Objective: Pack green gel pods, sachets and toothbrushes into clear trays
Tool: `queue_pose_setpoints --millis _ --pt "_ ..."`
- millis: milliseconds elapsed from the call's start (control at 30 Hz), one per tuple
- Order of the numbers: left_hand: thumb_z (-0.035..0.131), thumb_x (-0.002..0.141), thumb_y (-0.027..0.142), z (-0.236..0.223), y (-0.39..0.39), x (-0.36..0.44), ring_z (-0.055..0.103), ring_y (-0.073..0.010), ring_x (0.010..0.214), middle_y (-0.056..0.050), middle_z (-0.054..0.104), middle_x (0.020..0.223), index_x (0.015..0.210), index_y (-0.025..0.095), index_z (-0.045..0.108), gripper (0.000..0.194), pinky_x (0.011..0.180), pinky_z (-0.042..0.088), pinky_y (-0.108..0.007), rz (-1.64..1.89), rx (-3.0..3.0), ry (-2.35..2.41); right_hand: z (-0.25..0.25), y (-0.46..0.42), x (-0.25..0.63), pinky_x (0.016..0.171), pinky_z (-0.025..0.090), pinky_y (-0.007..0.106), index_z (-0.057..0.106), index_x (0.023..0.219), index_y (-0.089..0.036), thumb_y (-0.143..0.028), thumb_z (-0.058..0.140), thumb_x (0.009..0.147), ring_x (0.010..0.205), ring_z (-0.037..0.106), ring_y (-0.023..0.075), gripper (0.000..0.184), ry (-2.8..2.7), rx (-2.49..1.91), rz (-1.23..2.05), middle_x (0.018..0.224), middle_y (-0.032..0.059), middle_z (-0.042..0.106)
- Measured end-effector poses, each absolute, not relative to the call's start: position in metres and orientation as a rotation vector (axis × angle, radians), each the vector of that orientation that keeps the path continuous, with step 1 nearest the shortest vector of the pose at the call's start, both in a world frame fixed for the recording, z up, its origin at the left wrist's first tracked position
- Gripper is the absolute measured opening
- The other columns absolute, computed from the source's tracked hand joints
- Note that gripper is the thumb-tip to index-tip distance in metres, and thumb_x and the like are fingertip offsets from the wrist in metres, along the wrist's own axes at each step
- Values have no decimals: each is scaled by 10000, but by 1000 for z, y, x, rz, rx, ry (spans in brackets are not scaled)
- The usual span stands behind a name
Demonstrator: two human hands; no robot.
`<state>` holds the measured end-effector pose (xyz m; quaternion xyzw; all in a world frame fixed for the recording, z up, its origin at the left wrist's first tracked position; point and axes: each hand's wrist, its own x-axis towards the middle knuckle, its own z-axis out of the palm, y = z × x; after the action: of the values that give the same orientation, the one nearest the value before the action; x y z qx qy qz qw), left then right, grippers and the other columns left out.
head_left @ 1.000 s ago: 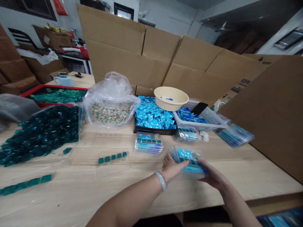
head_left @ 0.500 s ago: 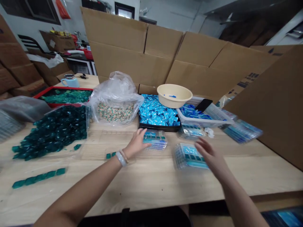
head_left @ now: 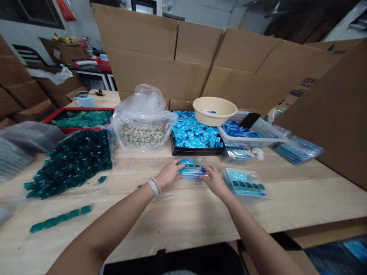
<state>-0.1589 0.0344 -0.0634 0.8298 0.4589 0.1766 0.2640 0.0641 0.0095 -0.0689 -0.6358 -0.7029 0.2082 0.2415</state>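
In the head view, a clear plastic case (head_left: 192, 172) with a blue sachet, green squares and blue sticks stands at the middle of the table, apparently stacked. My left hand (head_left: 168, 177) grips its left side, thumb and fingers on the edge. From the right, my right hand (head_left: 214, 181) holds the opposite side with fingers bent around it. A similar filled case (head_left: 246, 183) lies just right of my right hand, and another case (head_left: 237, 152) sits behind it. Behind the held case is a black tray (head_left: 197, 151) of blue sachets.
Dark green cubes (head_left: 74, 164) are heaped at left, with a row of green pieces (head_left: 60, 219) in front. A bag of small packets (head_left: 143, 133), a cream bowl (head_left: 215, 109) and a white basket (head_left: 263, 139) line the back. Cardboard (head_left: 160, 76) walls the far side.
My right hand has moved left from the case on the right to the middle case. My left hand stays at that case's left side. The view has shifted slightly.
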Motion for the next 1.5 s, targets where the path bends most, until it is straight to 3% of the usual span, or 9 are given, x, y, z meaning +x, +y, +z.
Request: queue_pose_setpoints --millis 100,300,433,667,767,900,1067,1267,1500 --pt "624 681 282 -53 11 -180 361 -246 1182 -111 326 1332 1270 211 335 659 965 316 -356 534 2261 1298 -57 -9 62 890 376 411 511 1136 -207 -318 522 733 1050 465 254 418 -1928 -1747 447 1135 104 475" --pt "499 776 283 -68 -74 -233 499 -208 915 -65 554 958 842 176 580 150 816 409 -351 327 2300 1522 -66 -68 12 866 423 359 521 1112 -213 -260 416 809 1004 507 217 324 -2175 -1398 566 1078 104 535" --pt "409 813 182 -94 -119 -233 496 -197 849 -48 561 860 792 169 568 162 781 424 -365 229 2355 1598 -96 -88 -23 915 368 456 430 1228 -198 -209 516 734 1137 394 282 502 -2461 -1243 578 1273 138 402" --pt "477 790 320 -77 -132 -258 448 -222 1031 -79 525 1087 973 197 528 226 905 373 -417 462 2359 1437 -115 -77 -21 839 441 401 536 1126 -265 -191 389 826 1009 507 227 342 -2406 -1089 512 1120 99 539" --pt "488 785 326 -68 -124 -274 378 -223 1146 -79 446 1227 1063 217 493 299 969 322 -412 588 2253 1431 -104 -77 -18 764 485 342 560 1089 -262 -221 375 836 939 550 203 315 -2308 -1060 615 1104 87 540" --pt "401 829 270 -43 -90 -260 523 -165 965 -51 569 1033 822 198 565 179 864 418 -318 725 1971 1370 -58 -69 0 753 474 315 580 1012 -234 -255 389 832 887 566 179 264 -2132 -1102 695 996 74 581" --pt "528 752 268 -5 -3 -193 592 -134 698 -51 609 843 1009 144 465 292 611 491 -255 800 1519 1317 1 -6 43 454 399 217 579 838 -164 -362 476 772 461 490 94 233 -1678 -1586 773 670 24 595" --pt "538 718 219 -29 73 -144 492 -135 381 9 464 372 682 79 544 144 436 439 -263 341 1336 1584 -16 64 61 293 213 173 517 518 -147 -246 610 658 255 302 43 195 -1401 -2008 1078 312 -40 416" --pt "588 657 211 -34 75 -147 503 -120 486 21 462 453 550 128 503 160 470 393 -206 472 1479 1568 -30 53 69 267 278 153 516 566 -159 -246 622 633 303 394 61 152 -1317 -1922 1179 377 -55 438"
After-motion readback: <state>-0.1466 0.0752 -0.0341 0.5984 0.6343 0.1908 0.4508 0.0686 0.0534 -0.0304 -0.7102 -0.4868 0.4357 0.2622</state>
